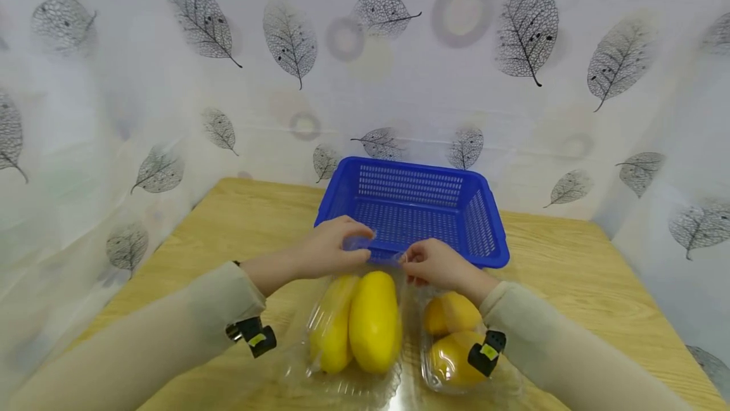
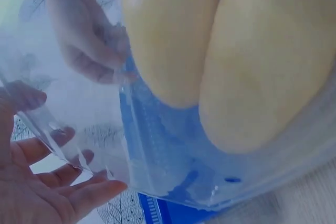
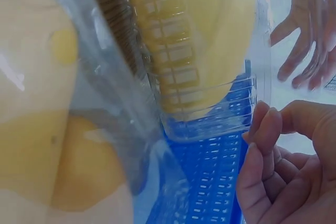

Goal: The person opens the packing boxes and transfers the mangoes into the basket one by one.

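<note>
The clear plastic clamshell box holding two long yellow mangoes lies on the pale wooden surface just in front of the blue perforated plastic basket, and you have both hands at its far edge, the one nearest the basket. Your left hand curls its fingers over that edge and pinches the clear lid flap; your right hand looks to pinch the same flap from the other side, though the right wrist view shows its fingers only loosely curled beside the plastic, so how firm that hold is cannot be told. To do this step well, I judge you should keep the two grips level and apart along the edge, pull the flap evenly so the thin plastic does not buckle or tear, and hold the tray part down so the fruit does not roll toward the basket. Work slowly; the lid is slippery and springy. Counted: one blue basket, with nothing visible inside it; two clear boxes, the second to the right of the first, also in front of the basket; two long mangoes in the first box, two rounder yellow fruits in the second.
</note>
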